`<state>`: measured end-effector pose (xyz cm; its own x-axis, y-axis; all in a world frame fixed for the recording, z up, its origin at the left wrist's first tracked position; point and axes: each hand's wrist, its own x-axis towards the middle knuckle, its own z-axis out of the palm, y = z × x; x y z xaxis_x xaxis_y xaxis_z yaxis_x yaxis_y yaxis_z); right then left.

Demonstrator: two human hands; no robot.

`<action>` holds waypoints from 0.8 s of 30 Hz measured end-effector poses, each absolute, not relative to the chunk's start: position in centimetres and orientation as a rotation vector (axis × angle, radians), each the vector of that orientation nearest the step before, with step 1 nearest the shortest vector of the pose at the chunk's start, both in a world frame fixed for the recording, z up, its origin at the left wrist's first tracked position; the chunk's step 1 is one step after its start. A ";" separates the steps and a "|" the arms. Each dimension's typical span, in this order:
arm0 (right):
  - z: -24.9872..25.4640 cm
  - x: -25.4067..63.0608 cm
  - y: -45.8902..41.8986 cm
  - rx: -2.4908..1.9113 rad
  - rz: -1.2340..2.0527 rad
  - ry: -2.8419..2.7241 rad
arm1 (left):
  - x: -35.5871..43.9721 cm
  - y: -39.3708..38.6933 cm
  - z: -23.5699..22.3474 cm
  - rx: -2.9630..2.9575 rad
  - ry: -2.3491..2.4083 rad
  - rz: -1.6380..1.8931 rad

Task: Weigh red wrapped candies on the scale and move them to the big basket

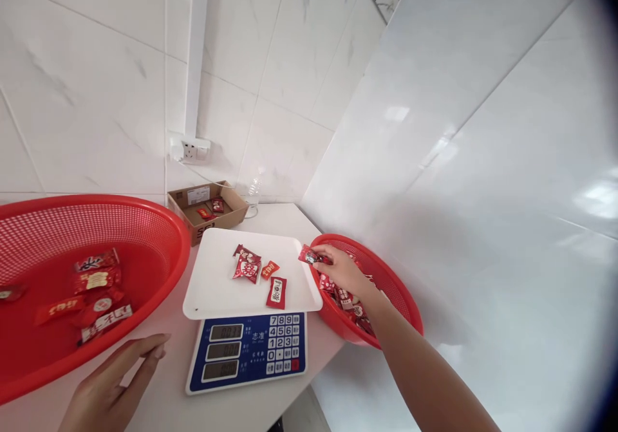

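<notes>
My right hand [342, 269] pinches a small red candy packet [309, 254] over the near-left rim of the right-hand red basket [405, 290]. Below it, many wrapped candies [355, 306] fill that basket. On the white scale tray [212, 277] lie several red candies, among them a larger double-happiness packet [247, 266], a small orange-red one [269, 270] and a dark red one [277, 292]. My left hand [116, 380] hovers beside the left red basket [164, 252], thumb and index fingertips together, with nothing visible between them. Several wrapped candies [99, 284] lie in that basket.
The blue scale panel [251, 353] with displays and keys faces me. Behind the tray stand an open cardboard box [193, 229] with a few candies and a clear plastic bottle [254, 189]. A socket [190, 150] with a cable is on the tiled wall.
</notes>
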<state>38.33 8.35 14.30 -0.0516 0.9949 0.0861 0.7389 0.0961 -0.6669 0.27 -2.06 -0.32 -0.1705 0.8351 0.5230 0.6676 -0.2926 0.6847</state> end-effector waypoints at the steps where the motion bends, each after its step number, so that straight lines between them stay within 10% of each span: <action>1: 14.3 37.2 8.8 -1.695 0.620 -1.904 | 0.2 -2.1 -0.4 1.887 1.743 1.442; 24: 13.1 31.1 9.6 -1.845 0.922 -2.119 | -0.7 -2.1 -0.1 1.684 1.637 1.150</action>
<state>31.06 9.60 13.10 -0.2112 0.9436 -0.2548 0.8296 0.0351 -0.5573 -0.67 -2.06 -0.12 -0.0910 0.9727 0.2134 0.5307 -0.1340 0.8369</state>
